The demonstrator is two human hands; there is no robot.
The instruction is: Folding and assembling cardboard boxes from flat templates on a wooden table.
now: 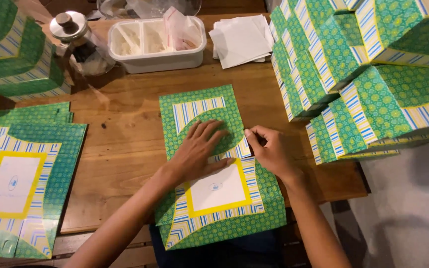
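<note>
Nearest, a flat green patterned paper bag lies on the wooden tabletop, its near end hanging over the tabletop's near edge. It carries striped blue-and-yellow bands and a white panel framed in yellow. The left hand rests flat on the middle of this bag, fingers spread apart and pressing down, gripping nothing. Just to its right, the right hand sits at the bag's right edge with thumb and forefinger pinched together on the paper there.

To the left, a pile of flattened bags of the same pattern lies at the tabletop's left side, well apart from the hands. To the right, a leaning stack of folded green bags rises from the tabletop's right edge.

Farther off, a white divided plastic container stands near the far middle, with a small stack of white paper sheets just to its right. At far left, a glass jar with a metal lid stands beside more green bags.
</note>
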